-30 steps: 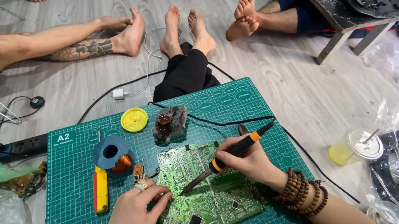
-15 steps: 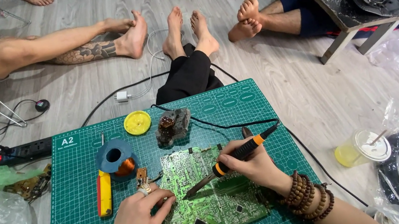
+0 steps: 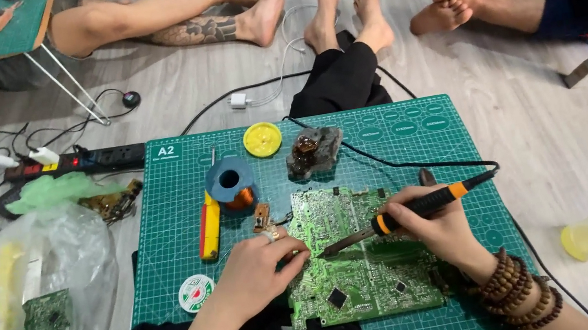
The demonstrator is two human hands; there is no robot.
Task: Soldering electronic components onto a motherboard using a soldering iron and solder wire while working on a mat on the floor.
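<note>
Covering most of the floor space before the person, the green cutting mat (image 3: 417, 136) carries everything. Compared with a second ago, the view has tipped lower and nearer; the hands have hardly moved, so the soldering goes on at the same spot.

Near the mat's front edge lies the green circuit board (image 3: 364, 273), its near-left corner hidden under the left hand (image 3: 252, 271), whose fingers are curled and pressing on the board beside the joint; whether they pinch solder wire is too small to tell. The right hand (image 3: 440, 232) has its fingers closed around the orange-and-black soldering iron (image 3: 405, 211), tip resting on the board close to the left fingertips. Its cord runs off toward the mat's far edge.

Toward the mat's left edge lie a blue spool of copper wire (image 3: 231, 183) and a yellow-and-red tool (image 3: 209, 225); near the far edge, a yellow round lid (image 3: 263, 139) and a dark lump (image 3: 314, 150), unclear in kind.
</note>
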